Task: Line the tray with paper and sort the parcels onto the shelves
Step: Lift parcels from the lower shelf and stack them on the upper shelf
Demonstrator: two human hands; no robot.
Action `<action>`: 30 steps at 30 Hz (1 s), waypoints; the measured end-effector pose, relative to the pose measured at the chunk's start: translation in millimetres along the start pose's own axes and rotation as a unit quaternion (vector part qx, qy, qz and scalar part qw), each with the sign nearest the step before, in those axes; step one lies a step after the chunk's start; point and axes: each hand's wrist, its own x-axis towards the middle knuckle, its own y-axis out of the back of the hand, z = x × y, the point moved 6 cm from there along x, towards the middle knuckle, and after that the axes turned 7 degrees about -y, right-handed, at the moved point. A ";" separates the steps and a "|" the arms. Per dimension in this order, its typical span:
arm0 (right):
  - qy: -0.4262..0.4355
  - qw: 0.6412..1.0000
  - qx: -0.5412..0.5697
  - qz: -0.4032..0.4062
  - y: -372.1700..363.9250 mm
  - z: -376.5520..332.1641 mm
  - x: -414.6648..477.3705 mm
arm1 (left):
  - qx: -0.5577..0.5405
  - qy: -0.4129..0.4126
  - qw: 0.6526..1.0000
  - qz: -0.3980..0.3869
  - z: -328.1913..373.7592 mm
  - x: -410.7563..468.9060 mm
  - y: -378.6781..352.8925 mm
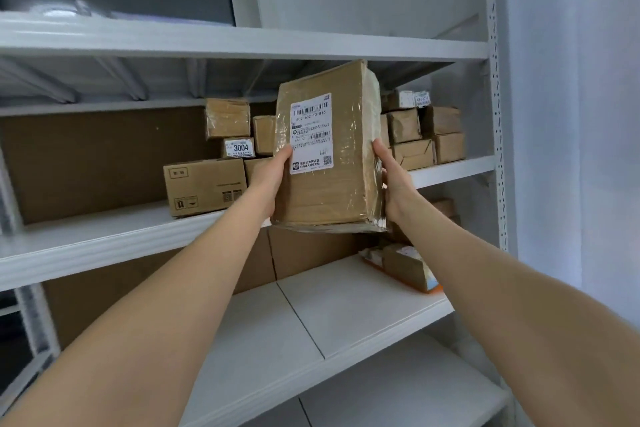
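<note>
Reaching forward with both bare arms, I hold the brown parcel (pixel 332 191) upright in the air between my palms. My left hand (pixel 270 180) clamps its left side, thumb laid on the front face just beside the white shipping label (pixel 311 133), the other fingers hidden behind the box. My right hand (pixel 393 184) clamps the right side, thumb on the taped corner and the fingers wrapped round the back out of view. The parcel is glossy with clear tape and touches no shelf; it hangs before the front edge of the middle shelf (pixel 104 246), its top showing just under the front edge of the top shelf (pixel 242 42). Below my wrists lies the lower shelf (pixel 346 305), with an opened carton (pixel 405 267) at its right end. Farther back on the middle shelf, a printed cardboard box (pixel 204 185) sits near the front edge left of my left hand, and behind it stands a small box with a 3004 sticker (pixel 239 148) under another taped one. A stack of small boxes (pixel 429 135) fills the shelf's right end, beside the perforated upright (pixel 497 114).
</note>
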 end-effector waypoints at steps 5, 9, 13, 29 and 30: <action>0.000 0.998 0.015 -0.055 -73.4 -9.3 -7.4 | 0.018 -0.030 0.998 0.053 42.4 -8.1 63.8; -0.028 0.996 0.019 -0.088 -129.0 -4.8 -12.1 | 0.061 -0.037 0.994 0.087 67.4 -12.5 116.3; -0.073 0.989 0.024 -0.124 -179.6 3.1 -19.8 | 0.066 -0.014 0.994 0.081 88.4 -23.2 160.2; -0.166 0.960 -0.044 -0.219 -327.8 40.7 -37.8 | 0.008 0.067 0.986 0.155 106.1 -53.2 299.7; -0.154 0.962 -0.049 -0.218 -334.0 41.3 -38.8 | 0.003 0.072 0.983 0.170 105.0 -51.9 305.7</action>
